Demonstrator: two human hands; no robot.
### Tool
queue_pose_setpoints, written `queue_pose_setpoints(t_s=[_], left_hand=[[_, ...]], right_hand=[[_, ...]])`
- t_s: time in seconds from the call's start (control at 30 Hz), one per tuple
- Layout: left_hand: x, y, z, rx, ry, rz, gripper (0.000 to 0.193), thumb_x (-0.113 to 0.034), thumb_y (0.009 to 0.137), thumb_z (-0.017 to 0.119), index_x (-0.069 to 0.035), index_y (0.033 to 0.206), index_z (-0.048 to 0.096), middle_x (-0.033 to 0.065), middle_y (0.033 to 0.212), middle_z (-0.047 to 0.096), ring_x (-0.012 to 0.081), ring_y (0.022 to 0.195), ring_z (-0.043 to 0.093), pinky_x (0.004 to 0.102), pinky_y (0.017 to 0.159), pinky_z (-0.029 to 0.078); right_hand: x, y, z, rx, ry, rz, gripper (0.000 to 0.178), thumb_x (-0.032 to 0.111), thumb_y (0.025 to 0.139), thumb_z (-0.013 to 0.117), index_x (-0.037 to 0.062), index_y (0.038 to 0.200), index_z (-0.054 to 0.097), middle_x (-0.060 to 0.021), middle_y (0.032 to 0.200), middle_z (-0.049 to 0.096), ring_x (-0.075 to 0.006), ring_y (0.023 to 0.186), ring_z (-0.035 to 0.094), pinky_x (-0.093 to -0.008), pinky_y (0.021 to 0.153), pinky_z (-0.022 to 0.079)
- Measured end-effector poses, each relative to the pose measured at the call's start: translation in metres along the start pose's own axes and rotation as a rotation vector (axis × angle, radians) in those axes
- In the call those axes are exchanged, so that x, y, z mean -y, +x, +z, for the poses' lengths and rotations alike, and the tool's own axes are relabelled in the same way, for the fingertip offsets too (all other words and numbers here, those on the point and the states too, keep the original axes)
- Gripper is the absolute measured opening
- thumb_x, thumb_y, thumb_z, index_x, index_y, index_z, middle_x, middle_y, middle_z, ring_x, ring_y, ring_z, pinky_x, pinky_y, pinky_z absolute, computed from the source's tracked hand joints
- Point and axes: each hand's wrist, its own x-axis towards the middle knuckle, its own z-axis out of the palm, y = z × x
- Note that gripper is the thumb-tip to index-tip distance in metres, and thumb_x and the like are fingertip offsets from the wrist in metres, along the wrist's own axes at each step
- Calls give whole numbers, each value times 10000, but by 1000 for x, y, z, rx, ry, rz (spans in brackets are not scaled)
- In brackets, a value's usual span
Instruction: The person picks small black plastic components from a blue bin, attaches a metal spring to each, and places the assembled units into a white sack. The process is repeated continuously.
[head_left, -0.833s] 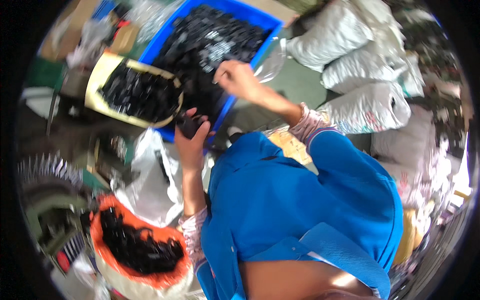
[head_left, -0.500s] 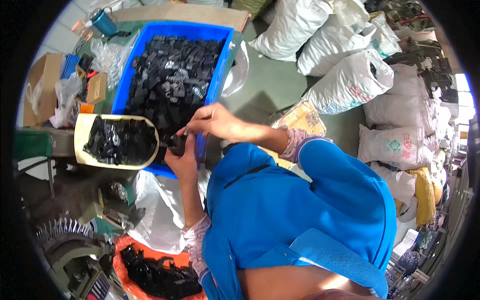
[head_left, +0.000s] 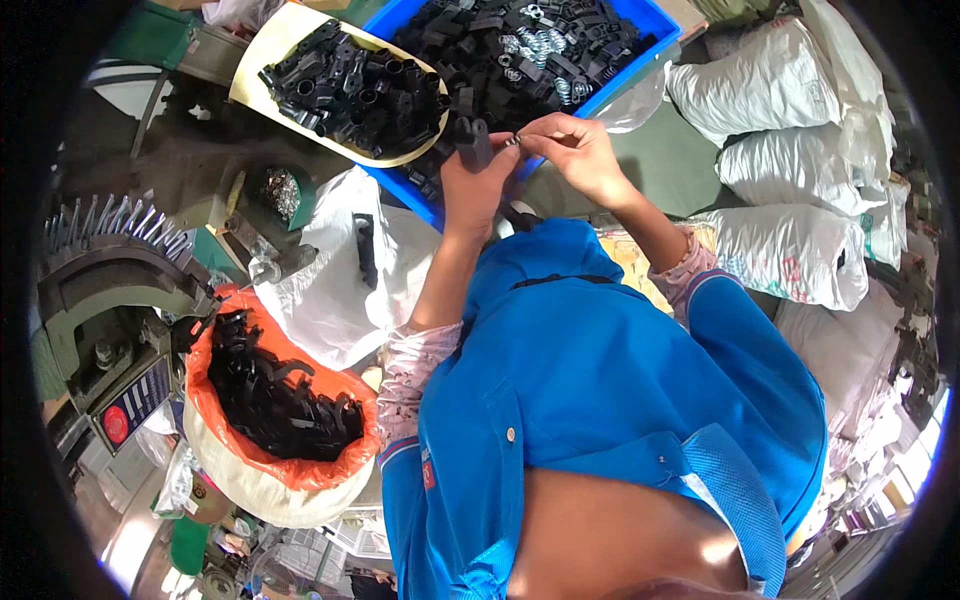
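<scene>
My left hand [head_left: 472, 195] is closed around a black plastic part [head_left: 472, 145], which stands up out of the fingers. At its thumb tip is a small metal spring [head_left: 514, 141]. The fingers of my right hand [head_left: 585, 160] pinch together at that spring, just right of the part. Both hands are over the near edge of a blue bin [head_left: 400, 192], which holds many black plastic pieces. A pile of loose springs [head_left: 540, 44] lies on those pieces. Left of my hands, a cream scoop-shaped tray [head_left: 252, 72] holds black tubular parts.
At lower left, an orange-lined sack [head_left: 315, 472] holds curved black parts. White sheeting [head_left: 335, 300] hangs between it and the bin. A green-grey machine [head_left: 130, 290] stands at far left, with a green cup of small metal bits [head_left: 283, 195] nearby. Full white sacks [head_left: 760, 90] are stacked at right.
The view has swung, so the bin and tray now appear higher and further right. Both hands were together at the black part; now my right fingers pinch at a spring beside it.
</scene>
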Motion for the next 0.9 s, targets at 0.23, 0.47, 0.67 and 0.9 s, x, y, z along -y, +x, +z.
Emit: queue_pose_setpoints(t_s=[0.23, 0.47, 0.67, 0.9], left_hand=[[-3, -2, -1, -26, 84, 25, 241, -80, 834, 707, 19, 1050, 671, 57, 896, 688, 105, 769, 638, 242, 637, 532], [-6, -2, -9, -47, -36, -78, 222, -87, 822, 733, 2, 1016, 674, 58, 888, 684, 126, 762, 645, 254, 637, 542], [-2, 2, -9, -42, -48, -13, 227, -97, 825, 739, -6, 1020, 667, 56, 888, 683, 123, 760, 645, 255, 662, 542], [-2, -1, -9, -23, 28, -16, 203, -76, 826, 751, -15, 1009, 686, 53, 902, 698, 115, 786, 655, 265, 641, 544]], right_hand=[[-1, 12, -20, 198, 242, 350, 111, 76, 895, 658, -17, 944, 692, -56, 877, 684, -99, 800, 611, -251, 702, 492], [1, 19, -18, 138, -130, 41, 107, 80, 919, 631, -22, 924, 665, -28, 841, 654, -91, 757, 592, -241, 681, 490], [17, 20, -13, 198, 47, 340, 176, 117, 921, 645, -33, 1008, 676, -62, 904, 686, -130, 811, 660, -252, 676, 529], [7, 22, -15, 236, 133, 302, 189, 96, 898, 668, -46, 1021, 691, -88, 909, 703, -142, 813, 671, -258, 719, 547]])
